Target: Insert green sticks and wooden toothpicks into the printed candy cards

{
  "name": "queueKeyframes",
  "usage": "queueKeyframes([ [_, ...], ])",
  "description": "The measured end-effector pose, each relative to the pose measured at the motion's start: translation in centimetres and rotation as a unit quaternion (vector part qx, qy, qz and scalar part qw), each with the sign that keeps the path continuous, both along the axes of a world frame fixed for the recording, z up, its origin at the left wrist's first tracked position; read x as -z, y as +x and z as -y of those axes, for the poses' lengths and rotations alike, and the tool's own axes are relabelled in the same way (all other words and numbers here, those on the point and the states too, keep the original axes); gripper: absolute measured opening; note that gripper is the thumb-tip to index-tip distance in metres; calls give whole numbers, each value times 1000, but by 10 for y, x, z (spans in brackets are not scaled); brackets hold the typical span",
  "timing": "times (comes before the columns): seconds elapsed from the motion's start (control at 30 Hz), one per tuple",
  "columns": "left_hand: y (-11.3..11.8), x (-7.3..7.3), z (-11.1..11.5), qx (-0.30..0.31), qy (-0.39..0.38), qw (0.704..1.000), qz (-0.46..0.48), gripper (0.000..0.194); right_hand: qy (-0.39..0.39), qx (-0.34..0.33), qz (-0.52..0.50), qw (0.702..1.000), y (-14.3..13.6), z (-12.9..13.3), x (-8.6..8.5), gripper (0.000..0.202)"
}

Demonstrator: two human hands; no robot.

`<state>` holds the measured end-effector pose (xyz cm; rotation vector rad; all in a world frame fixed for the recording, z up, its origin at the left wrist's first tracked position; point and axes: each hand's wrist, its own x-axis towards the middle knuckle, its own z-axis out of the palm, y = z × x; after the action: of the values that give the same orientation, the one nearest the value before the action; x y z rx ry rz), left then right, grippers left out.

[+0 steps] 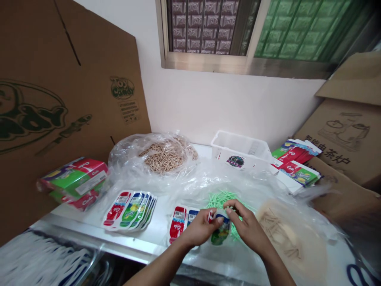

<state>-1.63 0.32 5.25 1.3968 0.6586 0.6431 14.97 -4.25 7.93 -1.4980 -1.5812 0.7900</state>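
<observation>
My left hand (200,229) and my right hand (245,225) meet over the table's front edge, both gripping one small printed pouch (220,231) with a blue, white and green face. Right behind them lies a heap of green sticks (220,198) on clear plastic sheeting. Flat under my left wrist rests another pouch (177,227) with a red and blue print. A fanned stack of the same pouches (131,209) lies further left.
A clear bag of tan sticks (162,157) sits at the back, a white plastic basket (241,151) to its right. Printed cartons (74,182) are piled at the left and printed cartons (296,161) at the right. Cardboard boxes flank the table. Another bag of pale sticks (278,234) lies at right.
</observation>
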Motion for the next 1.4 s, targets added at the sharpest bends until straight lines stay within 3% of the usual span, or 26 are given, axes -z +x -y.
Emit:
queueKeyframes([
  [0.1, -9, -8, -4, -15, 38, 999, 13, 33, -5, -3, -29, 1000, -2, 4, 2, 34],
  [0.23, -18, -13, -6, -37, 33, 998, 36, 32, 0, -28, -32, 999, -7, 3, 5, 25],
  [0.37, -30, -15, -5, -69, -11, 996, 58, 60, 30, 25, -34, 999, -11, 1, 9, 24],
  [0.4, -34, -16, -4, -73, -5, 996, 56, 60, 39, 41, -38, 998, -11, 1, 10, 24],
  [0.5, -51, -19, -1, -99, 55, 993, 24, 30, 63, 49, -46, 996, -16, 0, 13, 23],
  [0.6, -69, -19, 5, -138, 83, 987, -11, 26, 24, -37, -68, 997, -32, -4, 21, 36],
  [0.73, -97, -14, 15, -213, 34, 976, -11, 28, -71, -124, -114, 983, -71, -14, 35, 34],
  [0.87, -132, -12, 27, -233, -36, 972, 23, 42, -67, -171, -123, 975, -105, -19, 40, 34],
  [0.97, -157, -20, 35, -262, -7, 965, -25, 43, -66, -236, -66, 967, -110, -18, 42, 30],
  [1.07, -171, -31, 40, -302, 52, 949, -78, 35, -70, -211, -4, 975, -93, -14, 48, 29],
  [1.17, -166, -32, 41, -300, 17, 951, -75, 37, -78, -162, 32, 983, -52, -8, 53, 28],
  [1.3, -136, -20, 41, -250, -84, 964, -41, 48, -101, -83, 73, 989, 46, 1, 47, 25],
  [1.4, -107, -10, 39, -192, -92, 977, -31, 47, -138, 25, 190, 972, 136, 15, 46, 29],
])
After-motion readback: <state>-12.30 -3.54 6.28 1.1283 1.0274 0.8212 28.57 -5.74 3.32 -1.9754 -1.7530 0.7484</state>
